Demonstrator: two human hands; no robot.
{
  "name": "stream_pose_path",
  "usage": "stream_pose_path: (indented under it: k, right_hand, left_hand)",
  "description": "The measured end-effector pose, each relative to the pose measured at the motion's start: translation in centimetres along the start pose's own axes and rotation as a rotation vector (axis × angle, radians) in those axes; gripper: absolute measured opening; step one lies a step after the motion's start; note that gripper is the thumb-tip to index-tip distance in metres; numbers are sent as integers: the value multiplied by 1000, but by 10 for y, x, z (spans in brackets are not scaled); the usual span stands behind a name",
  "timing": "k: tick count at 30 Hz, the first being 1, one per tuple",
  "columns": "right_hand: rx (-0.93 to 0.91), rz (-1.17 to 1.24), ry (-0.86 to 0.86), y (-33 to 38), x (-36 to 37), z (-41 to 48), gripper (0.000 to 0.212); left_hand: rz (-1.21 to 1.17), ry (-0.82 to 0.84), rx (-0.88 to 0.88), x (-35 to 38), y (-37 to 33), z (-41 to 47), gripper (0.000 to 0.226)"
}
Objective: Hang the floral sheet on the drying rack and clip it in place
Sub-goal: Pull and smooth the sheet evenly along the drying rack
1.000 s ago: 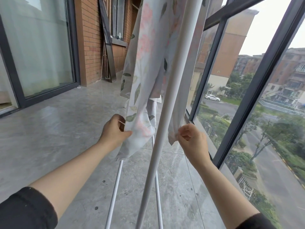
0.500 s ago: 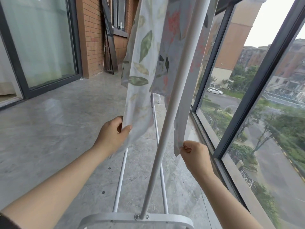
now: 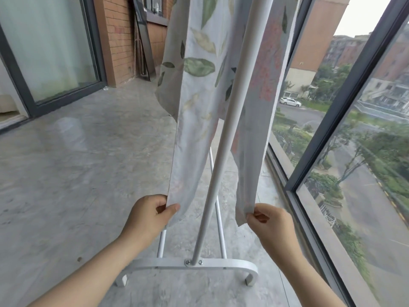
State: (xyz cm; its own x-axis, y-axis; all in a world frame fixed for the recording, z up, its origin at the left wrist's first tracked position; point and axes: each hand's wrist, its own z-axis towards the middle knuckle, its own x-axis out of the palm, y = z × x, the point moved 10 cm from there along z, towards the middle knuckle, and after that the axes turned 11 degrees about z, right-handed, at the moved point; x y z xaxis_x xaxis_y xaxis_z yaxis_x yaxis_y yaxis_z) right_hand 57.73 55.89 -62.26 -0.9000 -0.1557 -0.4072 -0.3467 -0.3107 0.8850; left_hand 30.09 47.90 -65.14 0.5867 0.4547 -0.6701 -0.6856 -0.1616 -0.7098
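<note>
Two-handed, pinching the floral sheet [image 3: 199,107] hanging astride the drying rack [image 3: 223,151], left hand [image 3: 148,216] and right hand [image 3: 272,222] fingers [image 3: 252,217] curled on its ends; tugging down evenly, levelling before clipping.

Both hands, left [image 3: 148,214] and right [image 3: 271,224], have drawn the floral sheet [image 3: 199,89] downward, so its two hanging edges now reach lower beside the drying rack [image 3: 223,134] upright.

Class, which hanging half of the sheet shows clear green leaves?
The left half, pinched by the left hand; the right half, in the right hand, shows mostly faint pink.
</note>
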Motion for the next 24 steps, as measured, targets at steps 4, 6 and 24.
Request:
stream_pose_path:
  k: [4, 6, 24]
  right_hand:
    - [-58, 105, -33, 21, 0, -21, 19]
    - [-96, 151, -23, 28, 6, -25, 19]
    - [94, -149, 252, -23, 63, -29, 20]
  left_hand:
    - [-107, 30, -32, 7, -9, -19, 36]
    - [-179, 54, -47, 14, -15, -26, 36]
    - [-103, 107, -6, 38, -26, -37, 21]
